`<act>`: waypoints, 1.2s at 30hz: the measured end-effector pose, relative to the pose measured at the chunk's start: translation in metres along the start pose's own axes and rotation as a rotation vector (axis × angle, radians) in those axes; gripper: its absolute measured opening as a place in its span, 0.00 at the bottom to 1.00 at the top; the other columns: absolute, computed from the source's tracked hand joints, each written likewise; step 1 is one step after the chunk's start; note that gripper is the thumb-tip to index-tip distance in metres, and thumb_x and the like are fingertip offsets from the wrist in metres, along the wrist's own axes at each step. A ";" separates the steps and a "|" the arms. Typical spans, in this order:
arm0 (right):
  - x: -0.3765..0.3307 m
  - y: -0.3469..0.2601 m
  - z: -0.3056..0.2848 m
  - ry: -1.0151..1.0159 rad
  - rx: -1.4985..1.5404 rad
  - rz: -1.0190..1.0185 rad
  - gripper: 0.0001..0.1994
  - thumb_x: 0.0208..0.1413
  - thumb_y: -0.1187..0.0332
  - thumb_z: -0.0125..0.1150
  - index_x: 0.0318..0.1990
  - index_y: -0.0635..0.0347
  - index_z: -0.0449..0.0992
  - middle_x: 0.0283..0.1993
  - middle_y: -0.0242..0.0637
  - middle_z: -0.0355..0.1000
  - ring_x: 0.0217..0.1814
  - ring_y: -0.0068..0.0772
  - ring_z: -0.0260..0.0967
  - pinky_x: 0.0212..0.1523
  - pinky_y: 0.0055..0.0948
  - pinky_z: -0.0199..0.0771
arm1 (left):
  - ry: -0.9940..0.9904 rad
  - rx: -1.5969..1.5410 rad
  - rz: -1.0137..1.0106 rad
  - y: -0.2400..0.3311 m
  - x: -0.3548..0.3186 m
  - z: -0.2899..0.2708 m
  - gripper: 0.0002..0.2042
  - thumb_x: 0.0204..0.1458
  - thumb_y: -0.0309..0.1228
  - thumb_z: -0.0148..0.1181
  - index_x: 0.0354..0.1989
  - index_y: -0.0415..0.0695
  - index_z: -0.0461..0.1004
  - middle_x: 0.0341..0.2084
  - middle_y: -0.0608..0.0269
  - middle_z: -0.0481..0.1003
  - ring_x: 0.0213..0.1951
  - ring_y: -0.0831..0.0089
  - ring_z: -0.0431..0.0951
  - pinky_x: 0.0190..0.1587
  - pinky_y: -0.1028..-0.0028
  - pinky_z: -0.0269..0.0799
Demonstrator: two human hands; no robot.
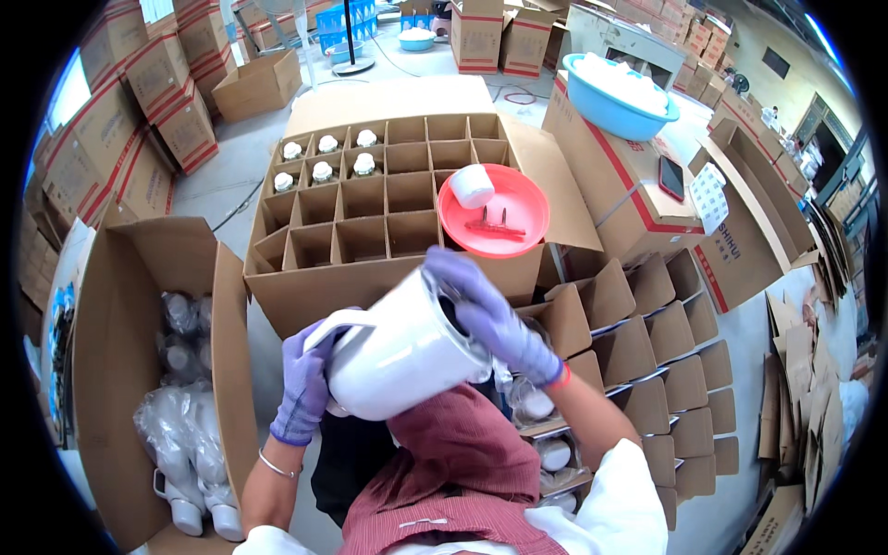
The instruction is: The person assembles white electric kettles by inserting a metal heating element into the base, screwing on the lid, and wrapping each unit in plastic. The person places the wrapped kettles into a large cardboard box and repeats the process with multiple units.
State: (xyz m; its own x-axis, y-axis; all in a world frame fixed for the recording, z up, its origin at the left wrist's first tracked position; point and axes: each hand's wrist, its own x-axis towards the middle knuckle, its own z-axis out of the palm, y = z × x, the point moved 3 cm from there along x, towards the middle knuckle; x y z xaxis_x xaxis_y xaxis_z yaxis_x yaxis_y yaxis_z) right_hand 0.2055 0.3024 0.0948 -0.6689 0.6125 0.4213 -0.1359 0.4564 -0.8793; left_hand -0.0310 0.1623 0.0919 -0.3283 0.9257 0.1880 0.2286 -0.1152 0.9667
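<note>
A white jug [402,356] with a loop handle is held tilted above my lap, its open mouth facing right. My left hand [303,384], in a purple glove, is closed on it by the handle and lower end. At the mouth, my gloved right hand [490,319] curls its fingers over the rim; the fingertips are partly hidden. Just beyond stands a divided carton [388,268] with several white-topped bottle-like pieces [323,171] in its far left cells. On the carton's right side rests a red basin [527,199], containing a white cup-shaped part [472,186] and a red tool [495,229].
At left, an open carton [236,351] contains white jugs in clear bags [190,430]. Cardboard dividers [647,342] with wrapped pieces lie at right. Farther back, a blue basin [620,97] of white items and a phone [672,178] sit on a carton. Stacked cartons [171,88] rise behind.
</note>
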 end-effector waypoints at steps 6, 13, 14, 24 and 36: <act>0.106 0.156 -0.108 0.569 -0.924 0.246 0.44 0.45 0.51 0.74 0.70 0.50 0.59 0.67 0.55 0.56 0.65 0.60 0.60 0.63 0.53 0.62 | 0.189 -0.370 -0.006 -0.015 0.037 -0.004 0.21 0.72 0.34 0.32 0.65 0.38 0.64 0.57 0.55 0.73 0.55 0.66 0.76 0.58 0.66 0.73; 0.104 0.109 -0.076 0.380 -1.025 -0.333 0.38 0.40 0.64 0.71 0.64 0.48 0.64 0.63 0.51 0.58 0.59 0.61 0.61 0.58 0.53 0.66 | 0.140 -1.468 -0.262 -0.057 0.103 0.030 0.26 0.66 0.49 0.45 0.65 0.45 0.64 0.61 0.53 0.70 0.61 0.55 0.70 0.66 0.50 0.65; 0.086 0.072 -0.048 0.276 -1.016 -0.418 0.37 0.38 0.65 0.72 0.62 0.45 0.67 0.63 0.51 0.59 0.62 0.59 0.60 0.59 0.51 0.66 | 0.178 -1.439 -0.243 -0.070 0.108 0.022 0.25 0.67 0.48 0.44 0.65 0.45 0.64 0.60 0.52 0.70 0.61 0.54 0.71 0.65 0.51 0.65; 0.022 0.054 0.038 0.356 0.360 0.411 0.35 0.55 0.65 0.67 0.67 0.64 0.56 0.63 0.55 0.62 0.60 0.42 0.69 0.54 0.42 0.75 | 0.203 -1.422 -0.314 -0.072 0.082 0.073 0.23 0.67 0.46 0.46 0.65 0.46 0.63 0.59 0.55 0.69 0.59 0.58 0.71 0.62 0.54 0.70; 0.004 0.071 0.036 0.169 -0.097 0.205 0.44 0.49 0.55 0.69 0.69 0.63 0.52 0.68 0.58 0.55 0.66 0.60 0.59 0.66 0.46 0.62 | 0.189 -1.109 -0.163 -0.049 0.042 0.067 0.22 0.68 0.50 0.41 0.61 0.48 0.65 0.55 0.57 0.72 0.55 0.60 0.75 0.58 0.58 0.76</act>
State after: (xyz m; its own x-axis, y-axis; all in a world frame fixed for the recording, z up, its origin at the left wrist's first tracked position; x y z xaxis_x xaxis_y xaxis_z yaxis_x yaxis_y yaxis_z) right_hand 0.1670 0.3144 0.0260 -0.5427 0.7935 0.2755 0.0658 0.3671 -0.9279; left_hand 0.0054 0.2309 0.0405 -0.4339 0.9007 -0.0219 -0.7360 -0.3404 0.5852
